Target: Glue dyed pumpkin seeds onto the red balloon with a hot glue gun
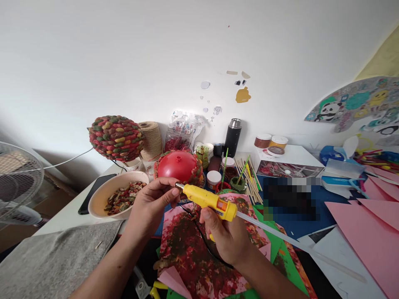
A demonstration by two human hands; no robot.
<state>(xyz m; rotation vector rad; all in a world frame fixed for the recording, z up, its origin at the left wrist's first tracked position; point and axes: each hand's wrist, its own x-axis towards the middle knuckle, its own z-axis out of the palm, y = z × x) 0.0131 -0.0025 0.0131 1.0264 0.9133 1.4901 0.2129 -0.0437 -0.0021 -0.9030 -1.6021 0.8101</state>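
My right hand [229, 238] is wrapped round a yellow hot glue gun [202, 197], with a long clear glue stick [268, 226] running out of its back end. The gun's metal nozzle points left and meets the fingertips of my left hand [152, 203]. Those fingers are pinched together; whatever they hold is hidden. Just behind them sits a red balloon [174, 164] with coloured shell pieces stuck round its sides. A cream bowl [95, 203] of painted shells [123, 197] stands to the left of my left hand.
A finished-looking shell-covered ball [115, 137] stands at the back left near a twine spool [151, 139]. Paint jars [214, 178], wooden sticks [249, 176] and a black flask [233, 137] line the back. Paint-stained paper [187, 253] lies below my hands. A fan [18, 182] is far left.
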